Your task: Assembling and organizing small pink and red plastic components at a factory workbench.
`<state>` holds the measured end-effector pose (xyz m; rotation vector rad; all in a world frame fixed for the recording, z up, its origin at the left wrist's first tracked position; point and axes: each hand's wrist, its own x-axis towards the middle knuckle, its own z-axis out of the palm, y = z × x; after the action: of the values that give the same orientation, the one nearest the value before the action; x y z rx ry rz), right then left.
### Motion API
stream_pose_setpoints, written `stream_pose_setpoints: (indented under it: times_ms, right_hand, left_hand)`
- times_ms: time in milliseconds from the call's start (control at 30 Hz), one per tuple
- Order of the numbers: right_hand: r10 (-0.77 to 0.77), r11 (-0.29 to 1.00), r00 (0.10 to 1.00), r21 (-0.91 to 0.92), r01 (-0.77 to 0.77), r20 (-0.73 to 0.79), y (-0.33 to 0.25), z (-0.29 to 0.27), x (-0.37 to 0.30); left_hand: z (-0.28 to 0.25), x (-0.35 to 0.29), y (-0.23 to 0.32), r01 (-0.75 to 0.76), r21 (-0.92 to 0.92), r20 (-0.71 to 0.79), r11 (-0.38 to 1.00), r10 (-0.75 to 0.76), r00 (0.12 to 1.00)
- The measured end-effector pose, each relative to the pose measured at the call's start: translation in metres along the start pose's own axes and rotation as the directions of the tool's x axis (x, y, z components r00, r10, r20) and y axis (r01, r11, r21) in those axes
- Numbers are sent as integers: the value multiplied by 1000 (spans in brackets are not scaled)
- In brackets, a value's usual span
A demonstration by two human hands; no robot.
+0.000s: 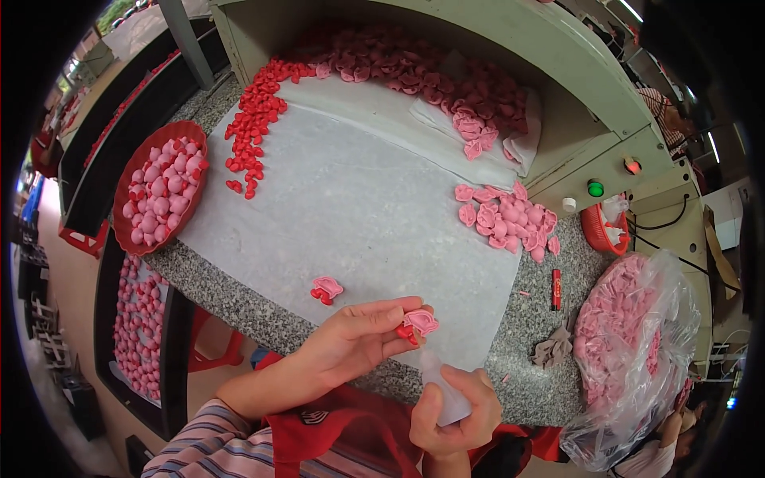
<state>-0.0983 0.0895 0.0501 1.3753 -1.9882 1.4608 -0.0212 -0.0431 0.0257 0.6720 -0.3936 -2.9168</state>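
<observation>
Between the thumb and fingers of my left hand (349, 341) is a small moulded pink-and-red piece (421, 322), its hollow pink side facing up. My right hand (470, 414) is wrapped round a translucent white squeeze bottle (446, 392). The bottle's nozzle points up toward the piece, just below it; whether they touch I cannot tell. To the left of my left hand, another pink shell (327, 285) lies beside red parts (321, 296) on the white paper sheet (343, 207).
Red pieces (247, 135) are strewn at the upper left, pink shells (510, 219) at the right. A red bowl (125, 231) of pink-and-red pieces stands left. A clear plastic bag (669, 319) of pink pieces, a red tube (556, 289) and a crumpled cloth (551, 349) are right.
</observation>
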Motion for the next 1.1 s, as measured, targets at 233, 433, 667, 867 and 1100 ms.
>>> stream_pose_setpoints:
  times_ms: [233, 433, 667, 867, 1100]
  right_hand:
    - [28, 1000, 1000, 7, -28, -9, 3, 0, -1]
    - [37, 999, 999, 12, -37, -11, 5, -1, 0]
    - [31, 999, 1000, -13, -31, 2, 4, -3, 1]
    - [53, 999, 999, 7, -53, -12, 7, -5, -1]
    - [66, 998, 998, 2, -67, 10, 6, -7, -1]
  left_hand:
    - [-4, 1, -1, -19, 4, 28, 1000, 19, 999]
    - [-6, 1, -2, -44, 8, 52, 999, 43, 998]
    - [-11, 0, -4, -82, -2, 71, 997, 82, 994]
    - [-13, 0, -4, -95, 19, 81, 995, 93, 992]
    - [-12, 1, -5, -77, 5, 60, 997, 77, 995]
